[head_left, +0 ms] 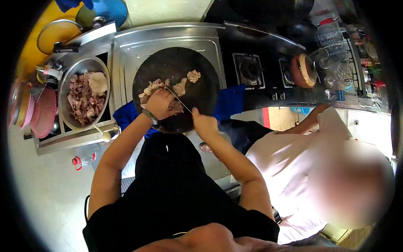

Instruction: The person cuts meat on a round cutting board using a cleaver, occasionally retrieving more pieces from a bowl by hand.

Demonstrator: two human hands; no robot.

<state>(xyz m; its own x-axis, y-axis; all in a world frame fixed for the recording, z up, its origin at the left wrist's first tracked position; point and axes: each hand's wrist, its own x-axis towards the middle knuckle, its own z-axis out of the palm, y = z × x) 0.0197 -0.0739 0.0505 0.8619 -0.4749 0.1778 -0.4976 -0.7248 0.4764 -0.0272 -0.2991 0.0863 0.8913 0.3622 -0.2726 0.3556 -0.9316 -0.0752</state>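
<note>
On a round dark board (168, 63) lie pieces of pale meat (179, 87), with another piece (193, 76) farther back. My left hand (160, 103) is closed on the meat at the board's left side. In my right hand (204, 124), closed at the board's front right, is the handle of a knife (179, 99). The knife's thin blade points up and left, next to my left fingers. Some meat lies under and beside that hand, partly hidden by it.
A metal pan (107, 80) of meat stands left of the board. Pink baskets (44, 113) are at the far left. Right of the board are a gas burner (249, 69) and a brown pot (303, 70). Another person (289, 168) in a light shirt stands close on the right.
</note>
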